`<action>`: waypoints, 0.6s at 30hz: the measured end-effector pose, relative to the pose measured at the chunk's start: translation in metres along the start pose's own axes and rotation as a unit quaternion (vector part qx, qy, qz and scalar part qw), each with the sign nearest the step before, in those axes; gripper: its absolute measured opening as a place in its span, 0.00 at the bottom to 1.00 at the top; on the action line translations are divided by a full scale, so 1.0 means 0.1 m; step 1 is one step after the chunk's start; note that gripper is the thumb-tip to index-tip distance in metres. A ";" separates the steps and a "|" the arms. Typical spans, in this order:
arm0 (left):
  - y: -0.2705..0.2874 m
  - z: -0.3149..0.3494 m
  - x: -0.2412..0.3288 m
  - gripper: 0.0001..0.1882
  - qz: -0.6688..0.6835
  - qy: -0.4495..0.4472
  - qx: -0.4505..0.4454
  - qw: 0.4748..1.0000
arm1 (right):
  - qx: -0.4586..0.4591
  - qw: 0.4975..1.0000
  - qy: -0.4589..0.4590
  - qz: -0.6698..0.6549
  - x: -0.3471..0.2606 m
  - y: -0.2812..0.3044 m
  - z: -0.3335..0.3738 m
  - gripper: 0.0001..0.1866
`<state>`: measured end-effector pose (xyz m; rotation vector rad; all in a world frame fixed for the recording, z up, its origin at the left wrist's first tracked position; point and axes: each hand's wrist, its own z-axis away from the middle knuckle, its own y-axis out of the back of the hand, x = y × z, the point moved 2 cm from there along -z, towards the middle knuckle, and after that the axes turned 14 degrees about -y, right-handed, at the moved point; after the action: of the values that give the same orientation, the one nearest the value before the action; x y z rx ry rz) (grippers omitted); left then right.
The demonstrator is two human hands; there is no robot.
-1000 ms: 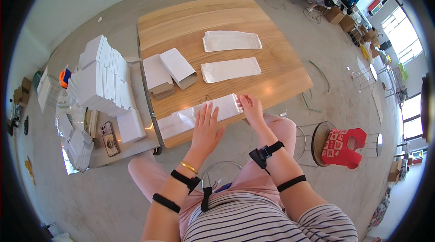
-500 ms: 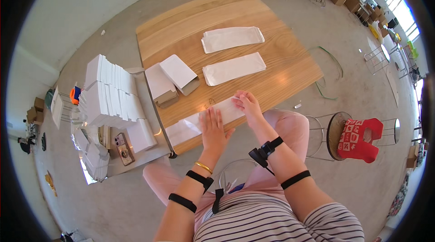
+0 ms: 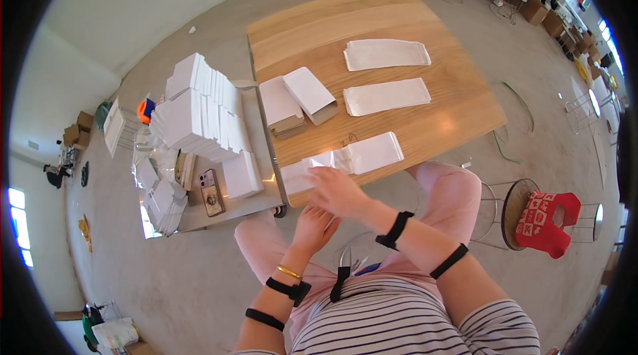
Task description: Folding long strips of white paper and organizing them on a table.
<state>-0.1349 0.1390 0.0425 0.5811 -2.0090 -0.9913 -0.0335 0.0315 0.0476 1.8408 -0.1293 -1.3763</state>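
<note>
A long white strip with glossy clear film over part of it lies along the table's near edge. Over its left end, my right hand reaches across with fingers stretched; whether the fingertips touch it is hard to see. Just below the table edge is my left hand, close under the right palm, its thumb apart from its loosely bent fingers. Nothing shows in either hand. Two flat stacks of white sleeves, a farther stack and a nearer stack, lie beyond the strip.
White folded boxes lie at the wooden table's left side. On a metal cart to the left are piled white boxes and a phone. A red bag rests on a stool at right. People sit far back right.
My right hand has swung left from the strip's right part to its left end. My left hand has lifted off the strip and drawn back below the table edge. The view has shifted.
</note>
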 end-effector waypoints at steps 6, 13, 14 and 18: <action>0.26 0.48 0.08 0.06 0.013 0.056 0.032 0.998 | -0.051 0.974 0.098 0.197 -0.06 -0.56 0.05 0.33; 0.48 0.61 0.14 0.06 -0.006 0.100 0.054 0.994 | -0.007 0.999 0.035 0.029 -0.06 -0.38 -0.09 0.31; 0.48 0.58 0.14 0.06 -0.004 0.098 0.054 0.994 | -0.005 0.999 0.034 0.031 -0.05 -0.27 -0.11 0.31; 0.49 0.21 0.14 0.11 -0.031 0.090 0.089 0.992 | 0.100 0.956 -0.050 -0.271 0.27 0.49 -0.11 0.28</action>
<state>-0.1623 0.1676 0.0804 0.8041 -1.9390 -0.7707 0.0050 -0.0088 0.0597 2.0654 0.2109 -1.8887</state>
